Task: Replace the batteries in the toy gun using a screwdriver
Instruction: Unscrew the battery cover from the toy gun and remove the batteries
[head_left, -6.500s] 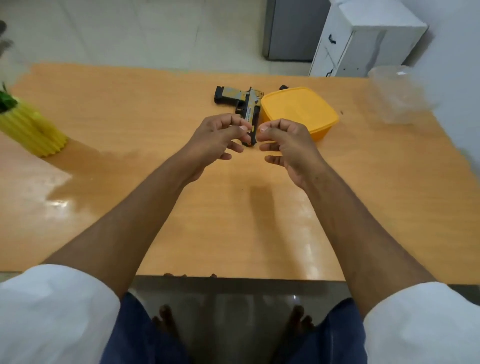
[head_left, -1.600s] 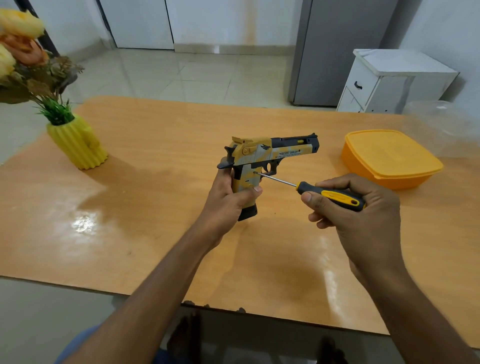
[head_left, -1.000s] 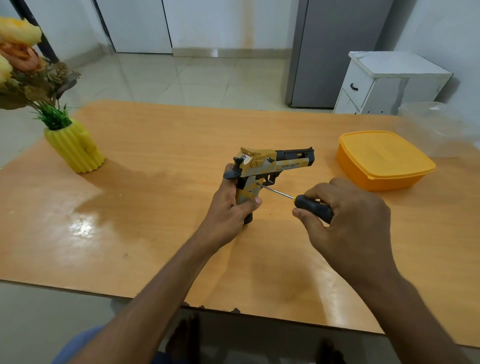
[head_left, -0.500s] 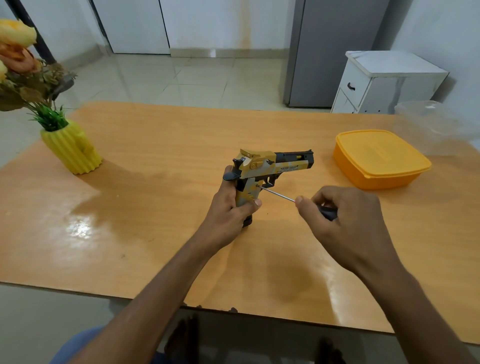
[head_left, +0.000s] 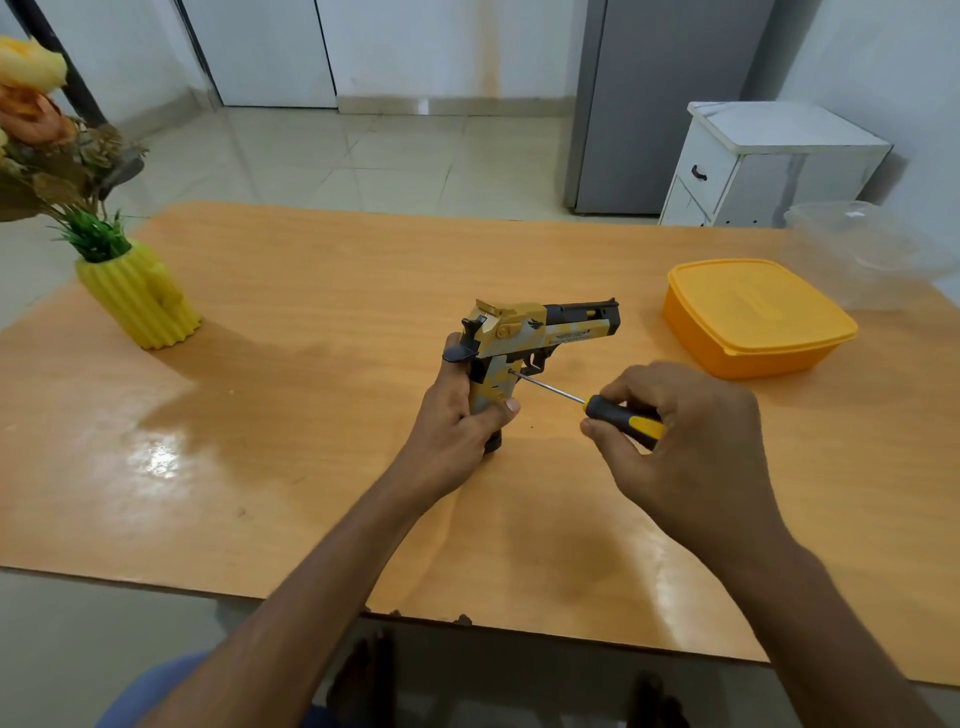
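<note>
A yellow and black toy gun (head_left: 535, 332) stands upright on the wooden table (head_left: 311, 415), barrel pointing right. My left hand (head_left: 457, 421) grips its handle, thumb across the front. My right hand (head_left: 680, 441) holds a screwdriver (head_left: 618, 415) by its black and yellow handle. The thin metal shaft runs up and left, and its tip touches the side of the gun's grip just below the trigger guard. No batteries are in sight.
An orange lidded box (head_left: 753, 317) sits to the right of the gun, with a clear plastic container (head_left: 862, 249) behind it. A yellow ribbed vase (head_left: 137, 296) with flowers stands at the table's left. A white cabinet (head_left: 769, 166) is beyond the far edge.
Early on the gun lay flat by the orange box; now it stands in my left hand. Over the last second my right hand has turned the screwdriver handle, with the tip staying on the grip.
</note>
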